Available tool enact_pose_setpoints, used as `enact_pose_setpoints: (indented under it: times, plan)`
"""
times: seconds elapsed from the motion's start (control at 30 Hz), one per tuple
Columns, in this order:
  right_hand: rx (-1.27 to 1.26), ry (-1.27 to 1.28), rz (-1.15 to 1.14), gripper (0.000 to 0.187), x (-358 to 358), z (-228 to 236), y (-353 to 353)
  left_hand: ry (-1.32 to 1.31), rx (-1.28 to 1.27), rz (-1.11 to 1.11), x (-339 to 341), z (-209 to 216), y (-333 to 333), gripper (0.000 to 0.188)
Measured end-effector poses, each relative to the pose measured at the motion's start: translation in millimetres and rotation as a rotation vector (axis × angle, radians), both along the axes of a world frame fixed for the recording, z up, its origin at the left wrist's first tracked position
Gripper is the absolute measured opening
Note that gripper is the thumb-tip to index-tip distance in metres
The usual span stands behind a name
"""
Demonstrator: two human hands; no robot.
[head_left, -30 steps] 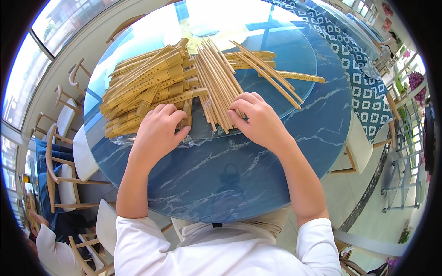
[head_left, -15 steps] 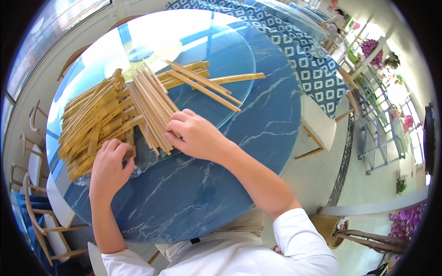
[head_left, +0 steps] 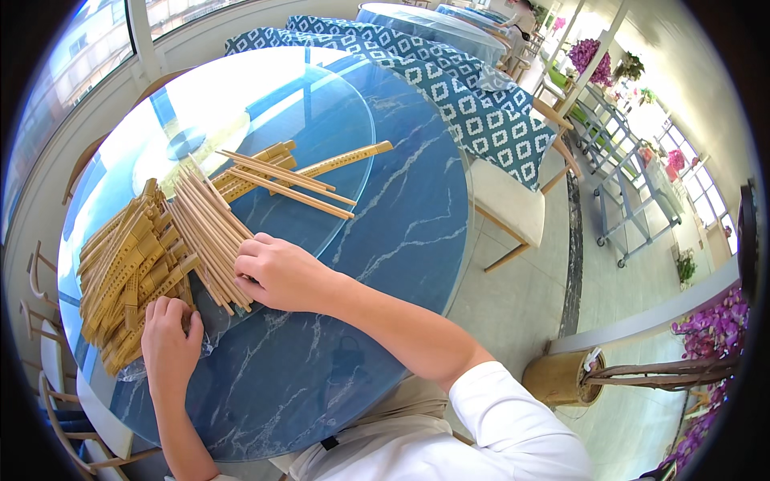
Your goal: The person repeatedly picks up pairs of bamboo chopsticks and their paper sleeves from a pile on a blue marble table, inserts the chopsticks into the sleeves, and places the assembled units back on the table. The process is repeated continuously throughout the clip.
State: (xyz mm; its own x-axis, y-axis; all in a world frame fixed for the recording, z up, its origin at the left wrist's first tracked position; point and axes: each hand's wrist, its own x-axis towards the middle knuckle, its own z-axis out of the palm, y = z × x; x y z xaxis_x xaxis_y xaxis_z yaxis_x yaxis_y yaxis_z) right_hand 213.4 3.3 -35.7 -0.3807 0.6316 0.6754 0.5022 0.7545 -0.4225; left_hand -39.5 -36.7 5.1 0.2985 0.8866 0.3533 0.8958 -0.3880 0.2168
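A loose bundle of bare wooden chopsticks [head_left: 207, 232] lies fanned on the round blue table [head_left: 321, 361]. My right hand [head_left: 277, 272] curls at their near right side, its fingertips closed on a chopstick. Left of the bundle is a heap of yellow-brown printed chopstick sleeves [head_left: 128, 264], long and narrow. My left hand [head_left: 170, 345] rests at the near edge of this heap with its fingers bent; what they grip is hidden. Clear plastic wrap [head_left: 210, 341] shows under the heap beside that hand.
Farther back, more sleeves [head_left: 341, 160] and a few loose chopsticks [head_left: 297, 192] lie on the glass turntable [head_left: 353, 100]. A pale chair [head_left: 505, 200] and a patterned blue cloth [head_left: 481, 120] stand beyond the table's right edge. A metal cart [head_left: 634, 184] is farther right.
The whole view has shifted, so the table now sits lower and farther left. Both hands keep nearly the same places at the chopsticks and the sleeves.
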Motion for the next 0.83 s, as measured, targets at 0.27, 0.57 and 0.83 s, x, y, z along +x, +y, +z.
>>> enact_pose_setpoints:
  times: [0.27,0.57,0.83]
  plan:
    - [0.001,-0.021,0.001,0.014,3,2,0,0.001,0.004,0.014,1,2,-2,0.011]
    - [-0.091,-0.061,0.014,0.009,2,11,-3,0.008,-0.063,0.053,-4,7,-3,0.012]
    - [-0.132,-0.122,-0.008,0.009,1,16,-5,0.038,-0.11,0.024,-14,5,-2,0.015]
